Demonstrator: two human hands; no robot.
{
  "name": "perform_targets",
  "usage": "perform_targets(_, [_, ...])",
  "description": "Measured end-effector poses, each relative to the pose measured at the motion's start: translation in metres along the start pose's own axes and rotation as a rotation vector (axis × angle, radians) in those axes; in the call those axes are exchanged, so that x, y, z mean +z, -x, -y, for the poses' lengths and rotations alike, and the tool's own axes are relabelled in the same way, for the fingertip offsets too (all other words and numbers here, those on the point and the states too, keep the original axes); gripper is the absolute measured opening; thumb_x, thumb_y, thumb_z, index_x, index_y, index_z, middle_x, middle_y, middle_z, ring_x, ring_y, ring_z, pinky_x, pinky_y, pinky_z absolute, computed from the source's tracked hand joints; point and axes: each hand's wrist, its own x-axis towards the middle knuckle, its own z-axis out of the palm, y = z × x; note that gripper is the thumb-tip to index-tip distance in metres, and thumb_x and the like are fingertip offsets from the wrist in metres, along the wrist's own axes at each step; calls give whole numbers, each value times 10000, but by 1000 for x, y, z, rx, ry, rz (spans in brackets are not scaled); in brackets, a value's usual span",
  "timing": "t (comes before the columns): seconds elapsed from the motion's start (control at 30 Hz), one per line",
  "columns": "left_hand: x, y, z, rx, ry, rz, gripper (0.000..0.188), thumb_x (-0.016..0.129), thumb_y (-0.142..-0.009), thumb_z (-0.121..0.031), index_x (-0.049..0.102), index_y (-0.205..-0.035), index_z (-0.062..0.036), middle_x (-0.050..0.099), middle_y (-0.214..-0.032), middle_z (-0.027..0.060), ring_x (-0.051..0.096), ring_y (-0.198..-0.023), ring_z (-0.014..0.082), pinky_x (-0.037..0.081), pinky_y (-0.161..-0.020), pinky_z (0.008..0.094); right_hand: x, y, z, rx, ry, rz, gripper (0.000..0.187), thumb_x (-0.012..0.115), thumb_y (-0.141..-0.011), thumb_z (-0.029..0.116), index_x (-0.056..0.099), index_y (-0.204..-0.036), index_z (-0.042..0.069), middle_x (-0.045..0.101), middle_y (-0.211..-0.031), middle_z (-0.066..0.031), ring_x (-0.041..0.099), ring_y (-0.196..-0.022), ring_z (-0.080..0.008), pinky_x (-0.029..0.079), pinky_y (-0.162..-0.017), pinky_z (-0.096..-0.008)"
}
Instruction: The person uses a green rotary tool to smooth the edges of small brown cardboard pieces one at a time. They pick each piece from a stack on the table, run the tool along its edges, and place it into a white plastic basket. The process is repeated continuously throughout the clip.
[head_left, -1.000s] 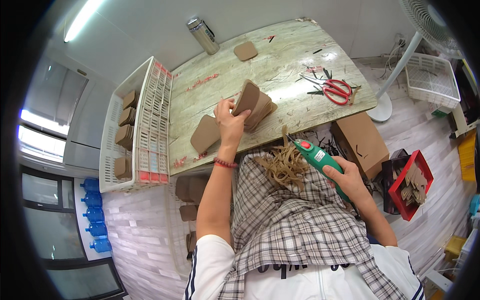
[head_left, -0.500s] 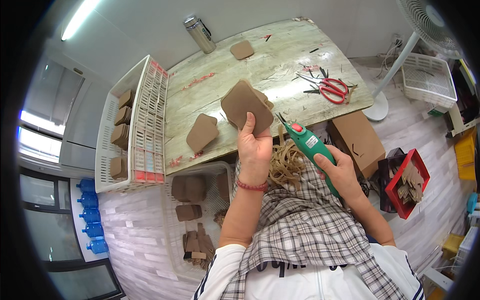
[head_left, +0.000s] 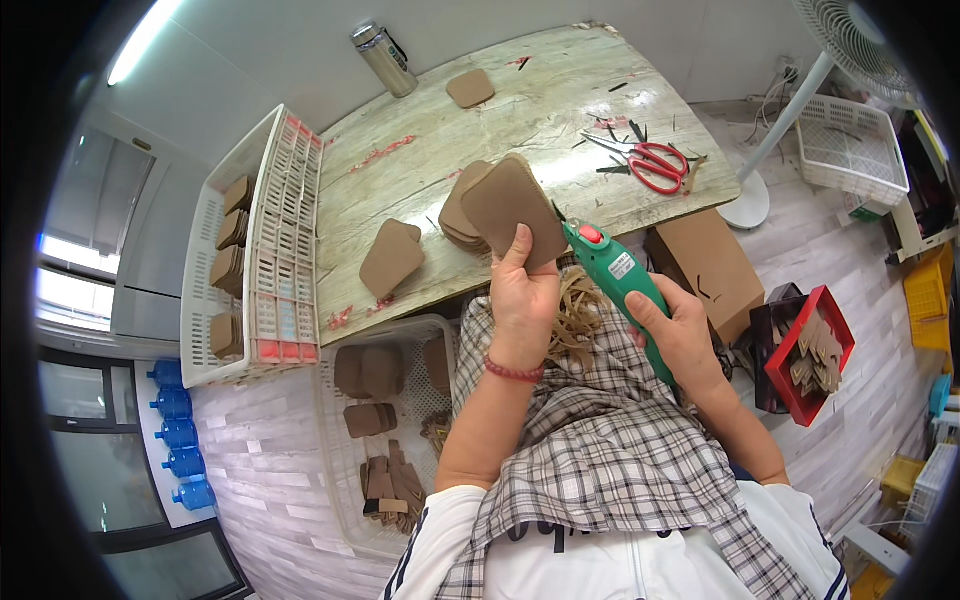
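Observation:
My left hand (head_left: 524, 300) holds a brown leather piece (head_left: 510, 205) with rounded corners, thumb on its face and fingers hidden behind. Wrapped in my right hand (head_left: 678, 330) is a green pair of electric scissors (head_left: 612, 262) with a red button. Their narrow tip meets the right edge of the leather piece, or lies very close to it. Just behind the held piece, a small stack of similar pieces (head_left: 460, 215) rests on the table (head_left: 570, 105). More pieces (head_left: 392, 258) lie to its left, and a single piece (head_left: 470, 88) farther back.
Curled tan trimmings (head_left: 572, 318) hang at my lap. Red-handled scissors (head_left: 657, 167) lie among dark scraps. A steel flask (head_left: 385, 60) stands at the back. White crates (head_left: 290, 250) flank the table's left and hold brown pieces. A cardboard box (head_left: 705, 270) and red tray (head_left: 845, 320) stand right.
My left hand has shifted right and turned the leather piece, bringing its edge to the scissors' tip. The stack behind it now shows. The view has shifted slightly.

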Motion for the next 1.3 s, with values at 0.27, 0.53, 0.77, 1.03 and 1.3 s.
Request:
perform_targets(0.27, [-8,16,19,-79,-68,47,392,604,-889,33,506,-1263,-34,588,-1245,94,570,-1154,228,466,-1028,363,-5,-8,2,-24,15,-60,352,664,-910,296,632,-1067,-17,567,-709,2,508,-572,-50,424,-516,-213])
perform_targets(0.53, [-27,22,22,-169,-223,99,371,626,-886,11,520,-1237,-42,611,-1195,84,601,-1092,215,517,-944,361,-14,-14,10,-41,-37,-70,325,651,-919,304,629,-1019,-5,563,-683,-5,492,-555,-45,418,-517,-204])
perform_targets(0.77, [-20,2,5,-84,64,53,407,630,-873,12,490,-1254,-19,600,-1203,117,576,-1135,266,464,-1035,452,-17,0,-13,-14,78,-37,372,665,-910,275,611,-1128,-21,558,-716,10,485,-579,-45,409,-521,-213])
perform_targets(1.03, [-20,-2,4,-74,116,36,394,624,-878,3,495,-1250,-14,599,-1209,120,577,-1136,256,459,-1043,428,-4,8,-19,-76,146,-53,391,693,-888,278,608,-1145,-5,569,-730,8,494,-607,-49,407,-542,-212])
perform_targets(1.3, [-18,16,21,-158,-24,52,388,611,-889,12,508,-1259,-45,597,-1231,90,574,-1149,240,469,-1026,393,-5,-6,-3,-89,108,-67,367,671,-905,295,620,-1106,-8,579,-734,8,500,-584,-43,422,-529,-210])
